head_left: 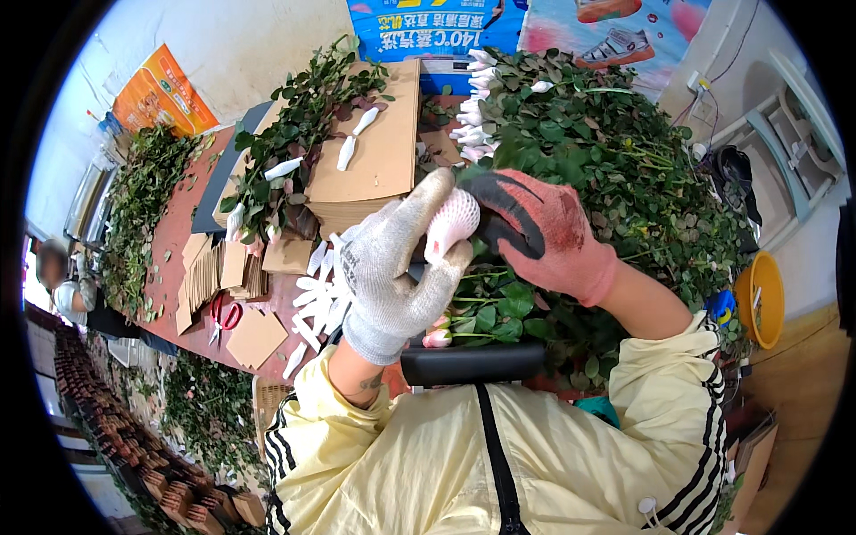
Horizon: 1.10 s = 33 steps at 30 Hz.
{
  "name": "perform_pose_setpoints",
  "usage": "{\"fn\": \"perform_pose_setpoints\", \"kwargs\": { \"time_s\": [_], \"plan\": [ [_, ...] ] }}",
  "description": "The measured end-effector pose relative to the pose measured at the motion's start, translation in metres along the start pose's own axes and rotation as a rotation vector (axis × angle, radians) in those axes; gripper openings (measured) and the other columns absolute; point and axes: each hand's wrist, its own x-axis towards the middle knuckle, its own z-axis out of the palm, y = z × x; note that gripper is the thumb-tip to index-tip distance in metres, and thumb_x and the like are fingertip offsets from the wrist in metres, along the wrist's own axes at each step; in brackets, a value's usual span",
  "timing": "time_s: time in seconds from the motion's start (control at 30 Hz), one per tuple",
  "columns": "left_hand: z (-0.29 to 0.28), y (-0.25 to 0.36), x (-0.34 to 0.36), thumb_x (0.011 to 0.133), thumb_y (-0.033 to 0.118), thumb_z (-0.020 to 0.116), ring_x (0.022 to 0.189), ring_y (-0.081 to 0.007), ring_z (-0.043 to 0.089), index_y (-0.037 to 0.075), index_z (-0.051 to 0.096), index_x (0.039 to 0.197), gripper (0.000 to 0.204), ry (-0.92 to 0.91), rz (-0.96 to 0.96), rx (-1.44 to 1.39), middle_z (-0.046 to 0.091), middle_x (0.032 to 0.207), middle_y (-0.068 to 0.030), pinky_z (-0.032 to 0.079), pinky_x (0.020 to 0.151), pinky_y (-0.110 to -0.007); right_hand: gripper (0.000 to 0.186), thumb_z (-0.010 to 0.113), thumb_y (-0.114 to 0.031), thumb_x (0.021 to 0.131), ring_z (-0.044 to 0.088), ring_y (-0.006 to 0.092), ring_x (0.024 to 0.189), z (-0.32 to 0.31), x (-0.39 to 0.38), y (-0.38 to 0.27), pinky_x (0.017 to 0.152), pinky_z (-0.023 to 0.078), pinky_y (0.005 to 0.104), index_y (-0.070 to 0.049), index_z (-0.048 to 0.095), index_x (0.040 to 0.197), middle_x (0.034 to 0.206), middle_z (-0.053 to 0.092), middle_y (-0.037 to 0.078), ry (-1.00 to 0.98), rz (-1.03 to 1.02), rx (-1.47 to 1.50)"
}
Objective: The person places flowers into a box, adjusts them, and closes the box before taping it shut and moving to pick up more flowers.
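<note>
Head: left fingers (432, 193) grip bud (453, 223), right fingers (517, 198) curl, hold unclear; leafy table (183, 241), wall (241, 40)

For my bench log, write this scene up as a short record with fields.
Left hand: pale grey glove, holding a net-sleeved pink rosebud
Right hand: red-and-black glove, curled beside the bud; contact unclear
Left of hands: loose white foam sleeves, red-handled scissors, flat cardboard pieces
Beyond left hand: cardboard stack, two white sleeves on top
Right side: leafy rose stems, yellow basin
</note>
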Motion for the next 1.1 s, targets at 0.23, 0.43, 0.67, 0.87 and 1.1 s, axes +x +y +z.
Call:
{"fn": "perform_pose_setpoints", "kwargs": {
  "time_s": [0.23,0.43,0.67,0.87,1.1],
  "plan": [
    [-0.009,0.004,0.001,0.075,0.015,0.069,0.058,-0.0245,0.053,-0.004,0.063,0.109,0.039,-0.038,0.216,0.232,0.056,0.066,-0.0110,0.041,0.057,-0.035,0.055,0.069,-0.022,0.073,0.053,0.0255,0.106,0.019,-0.003,-0.002,0.088,0.039,0.0389,-0.013,0.051,0.124,0.121,0.053,0.010,-0.091,0.064,-0.098],
    [-0.022,0.021,0.004,0.065,0.015,0.074,0.049,-0.0246,0.053,0.006,0.065,0.099,0.037,-0.008,0.303,0.419,0.054,0.059,-0.0057,0.040,0.048,-0.035,0.047,0.068,-0.020,0.073,0.057,0.0273,0.097,0.020,0.000,-0.012,0.081,0.045,0.0403,-0.016,0.055,0.118,0.116,0.056,0.009,0.016,-0.082,-0.221],
    [-0.017,0.021,-0.012,0.063,0.009,0.074,0.046,-0.0218,0.051,0.006,0.067,0.096,0.034,0.034,0.430,0.323,0.051,0.054,-0.0031,0.038,0.045,-0.033,0.041,0.067,-0.020,0.071,0.059,0.0247,0.088,0.014,0.008,-0.026,0.073,0.046,0.0372,-0.015,0.058,0.110,0.109,0.058,0.008,-0.066,-0.093,-0.154],
    [-0.025,0.030,-0.013,0.059,-0.005,0.065,0.049,-0.0203,0.055,-0.003,0.063,0.098,0.039,0.083,0.494,-0.009,0.057,0.058,-0.0039,0.043,0.045,-0.031,0.041,0.067,-0.019,0.070,0.059,0.0225,0.092,0.019,-0.004,-0.012,0.081,0.040,0.0364,-0.017,0.060,0.110,0.115,0.056,0.006,0.067,-0.120,-0.290],
    [-0.061,0.008,-0.023,0.088,0.008,0.057,0.075,-0.0213,0.062,0.000,0.058,0.107,0.020,0.599,0.607,0.535,0.063,0.094,-0.0134,0.057,0.062,-0.029,0.046,0.067,-0.013,0.068,0.059,0.0316,0.095,0.017,-0.007,0.001,0.079,0.047,0.0430,-0.007,0.055,0.112,0.115,0.056,0.013,0.102,0.000,-0.187]
  ]
}}
